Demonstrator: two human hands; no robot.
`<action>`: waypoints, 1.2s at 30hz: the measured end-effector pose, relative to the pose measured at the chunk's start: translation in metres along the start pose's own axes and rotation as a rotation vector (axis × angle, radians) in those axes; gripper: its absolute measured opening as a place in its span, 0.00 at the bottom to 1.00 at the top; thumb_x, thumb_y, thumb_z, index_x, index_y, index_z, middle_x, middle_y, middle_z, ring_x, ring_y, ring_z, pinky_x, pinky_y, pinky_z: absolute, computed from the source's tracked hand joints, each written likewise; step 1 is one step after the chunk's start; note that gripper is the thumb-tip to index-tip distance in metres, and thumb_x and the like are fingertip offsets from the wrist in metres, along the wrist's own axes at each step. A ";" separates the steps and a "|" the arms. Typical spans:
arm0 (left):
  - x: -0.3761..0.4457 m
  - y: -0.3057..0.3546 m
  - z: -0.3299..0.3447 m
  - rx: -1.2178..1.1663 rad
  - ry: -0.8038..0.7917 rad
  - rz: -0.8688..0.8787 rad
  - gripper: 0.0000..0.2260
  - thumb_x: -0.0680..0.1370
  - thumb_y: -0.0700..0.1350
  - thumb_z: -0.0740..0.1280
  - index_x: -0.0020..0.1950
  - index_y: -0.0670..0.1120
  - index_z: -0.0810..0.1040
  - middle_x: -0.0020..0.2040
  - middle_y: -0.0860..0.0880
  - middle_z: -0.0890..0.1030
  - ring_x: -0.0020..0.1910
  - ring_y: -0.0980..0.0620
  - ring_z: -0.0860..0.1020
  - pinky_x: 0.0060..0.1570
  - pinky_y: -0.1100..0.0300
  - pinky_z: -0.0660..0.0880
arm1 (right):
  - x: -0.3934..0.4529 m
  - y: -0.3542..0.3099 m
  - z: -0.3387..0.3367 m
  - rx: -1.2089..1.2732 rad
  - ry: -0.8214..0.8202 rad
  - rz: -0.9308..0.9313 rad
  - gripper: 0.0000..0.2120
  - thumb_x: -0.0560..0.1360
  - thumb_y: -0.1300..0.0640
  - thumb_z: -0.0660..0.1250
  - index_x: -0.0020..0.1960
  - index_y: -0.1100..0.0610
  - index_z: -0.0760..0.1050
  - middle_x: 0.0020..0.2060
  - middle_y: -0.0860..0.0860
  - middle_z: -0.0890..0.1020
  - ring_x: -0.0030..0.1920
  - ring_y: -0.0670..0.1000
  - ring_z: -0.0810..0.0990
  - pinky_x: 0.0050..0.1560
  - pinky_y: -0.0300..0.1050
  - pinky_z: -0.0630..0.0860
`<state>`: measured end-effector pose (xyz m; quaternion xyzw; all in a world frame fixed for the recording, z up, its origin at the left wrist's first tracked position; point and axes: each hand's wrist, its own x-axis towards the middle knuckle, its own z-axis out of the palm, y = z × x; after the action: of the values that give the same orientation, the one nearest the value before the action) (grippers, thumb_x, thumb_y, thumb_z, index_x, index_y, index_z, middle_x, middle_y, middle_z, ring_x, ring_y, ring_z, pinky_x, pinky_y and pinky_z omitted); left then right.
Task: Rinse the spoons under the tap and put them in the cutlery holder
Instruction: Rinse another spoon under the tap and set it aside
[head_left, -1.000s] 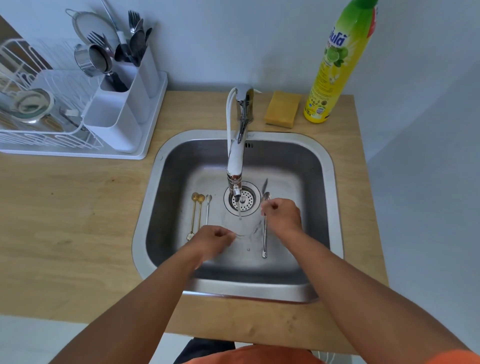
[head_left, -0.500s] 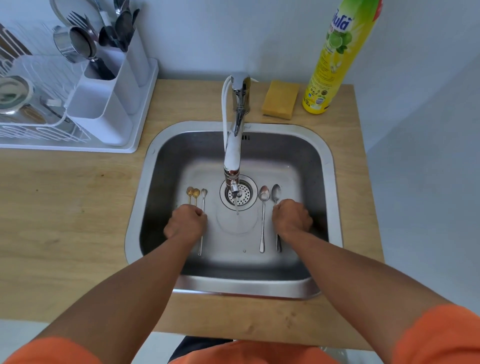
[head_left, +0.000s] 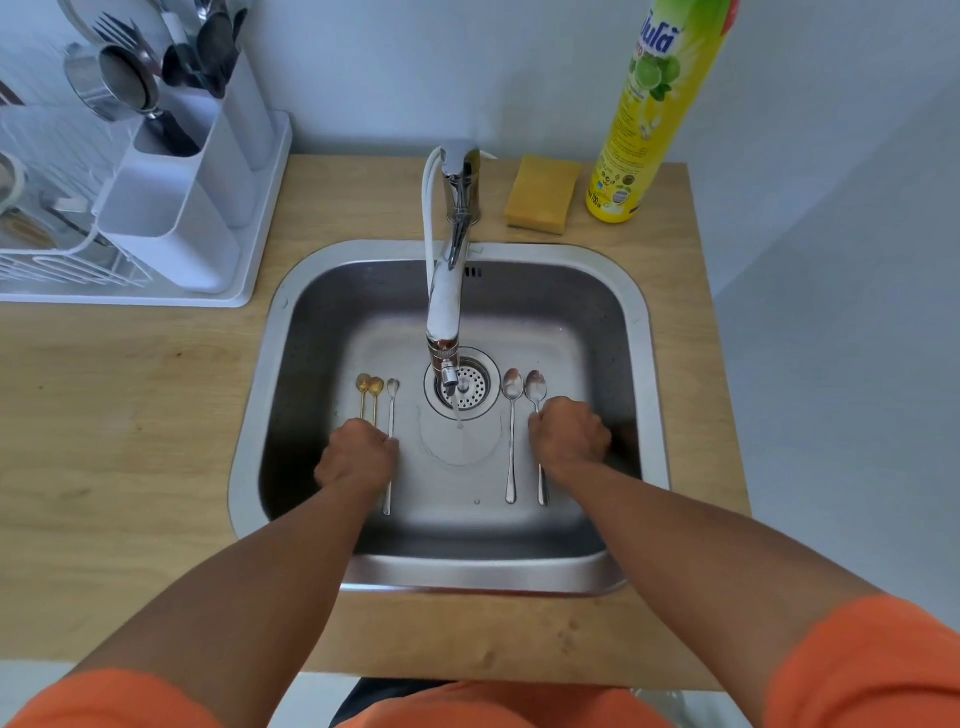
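Several spoons lie on the floor of the steel sink. Two gold spoons and a thin silver spoon are left of the drain. Two larger silver spoons lie to its right. My left hand rests knuckles up over the gold spoons' handles, its thumb against the thin spoon. My right hand is curled over the handle of the rightmost silver spoon. The tap runs a thin stream between my hands. The white cutlery holder stands at the back left.
The holder sits on a white drying rack and holds forks, dark spoons and a metal strainer. A yellow sponge and a yellow dish-soap bottle stand behind the sink on the wooden counter.
My right hand laid the two silver spoons down right of the drain and stayed on the outer one. My left hand moved left onto the gold spoons' handles.
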<state>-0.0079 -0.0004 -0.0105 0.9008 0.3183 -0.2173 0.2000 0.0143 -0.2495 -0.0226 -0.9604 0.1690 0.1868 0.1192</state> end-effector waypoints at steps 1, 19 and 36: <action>0.000 0.001 0.001 -0.006 -0.016 -0.014 0.09 0.78 0.51 0.71 0.47 0.47 0.84 0.44 0.46 0.83 0.41 0.45 0.81 0.39 0.55 0.74 | 0.000 0.000 0.000 0.011 -0.001 0.002 0.13 0.81 0.47 0.64 0.52 0.55 0.82 0.51 0.56 0.85 0.52 0.61 0.85 0.41 0.45 0.71; -0.035 0.033 -0.004 -0.617 -0.571 -0.042 0.10 0.82 0.47 0.70 0.52 0.40 0.84 0.38 0.48 0.80 0.32 0.53 0.70 0.26 0.61 0.65 | -0.019 -0.045 -0.013 0.748 -0.484 -0.116 0.11 0.77 0.47 0.71 0.44 0.53 0.86 0.40 0.45 0.88 0.37 0.48 0.81 0.34 0.40 0.76; -0.032 0.046 -0.003 -0.757 -0.366 0.010 0.06 0.77 0.49 0.77 0.51 0.53 0.83 0.48 0.51 0.86 0.40 0.53 0.78 0.31 0.61 0.72 | -0.032 -0.024 -0.006 0.702 -0.531 -0.175 0.14 0.75 0.54 0.72 0.46 0.67 0.82 0.36 0.60 0.81 0.39 0.50 0.75 0.43 0.45 0.71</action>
<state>0.0006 -0.0474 0.0188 0.7118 0.3303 -0.2405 0.5713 -0.0023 -0.2207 -0.0002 -0.7911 0.1040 0.3476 0.4925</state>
